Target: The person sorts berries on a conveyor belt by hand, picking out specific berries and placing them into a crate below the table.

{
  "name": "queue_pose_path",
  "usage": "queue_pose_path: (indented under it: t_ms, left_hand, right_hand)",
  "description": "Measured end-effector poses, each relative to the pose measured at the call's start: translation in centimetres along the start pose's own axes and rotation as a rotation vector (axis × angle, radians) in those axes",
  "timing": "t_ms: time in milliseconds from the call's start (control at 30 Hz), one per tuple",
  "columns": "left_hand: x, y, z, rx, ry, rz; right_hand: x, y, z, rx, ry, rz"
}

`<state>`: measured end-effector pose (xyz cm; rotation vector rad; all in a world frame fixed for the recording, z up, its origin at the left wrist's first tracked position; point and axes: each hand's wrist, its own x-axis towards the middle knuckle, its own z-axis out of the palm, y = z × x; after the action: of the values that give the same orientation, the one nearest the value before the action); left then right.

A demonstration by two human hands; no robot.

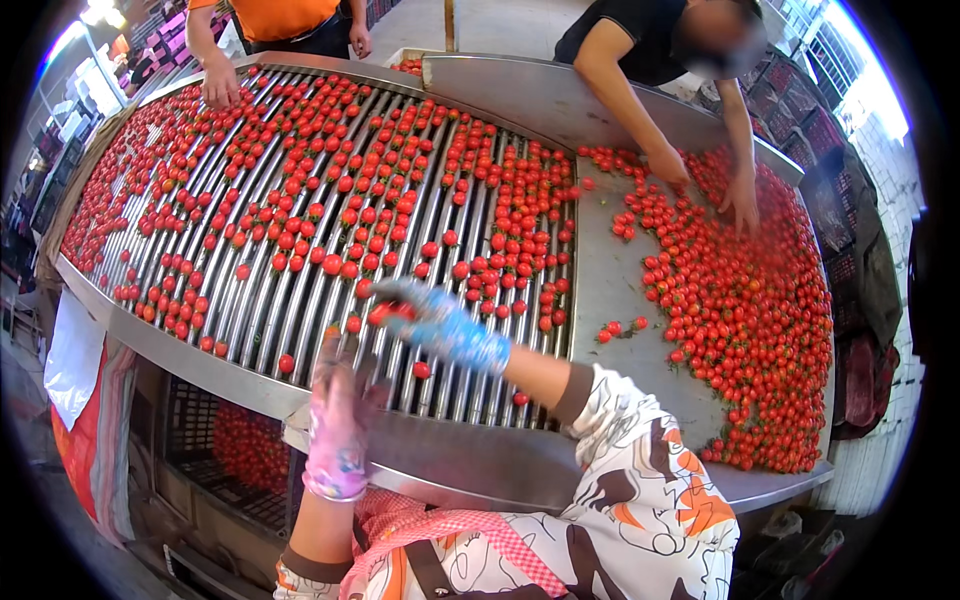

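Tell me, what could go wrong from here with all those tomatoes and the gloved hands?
The left hand and right hand are close to the metal rollers; if those turn, one might get pinched. The tomato heap reaches near the metal tray's lower edge, so a push could send some off.

- I see 1 view, looking from head height: the left of 2 fisheye cameras worn side by side.
- It faces down and forward across the roller table (pixel 210 368), whose edges bend near the rim.
- The left hand (pixel 338 430) and right hand (pixel 440 328) show close; an orange-clad person (pixel 285 18) and dark-clad person (pixel 645 65) appear farther off.
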<state>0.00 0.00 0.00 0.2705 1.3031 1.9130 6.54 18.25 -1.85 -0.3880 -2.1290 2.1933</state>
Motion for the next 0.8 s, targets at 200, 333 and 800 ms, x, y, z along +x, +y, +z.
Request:
queue_pose_path:
  t_ms: [200,333,800]
  left_hand:
    - [-1.0,0.5,-3.0,-0.996,0.024,-0.41]
    - [-2.9,2.9,-6.3,-1.032,-0.07,-0.223]
    - [-3.0,0.0,-38.6,-1.143,0.842,0.206]
  right_hand:
    - [-3.3,-0.4,2.9,-0.383,-0.08,-0.416]
    - [-4.7,3.7,-5.3,-1.004,0.292,-0.342]
    - [-15.9,12.4,-5.4,-1.195,0.278,0.36]
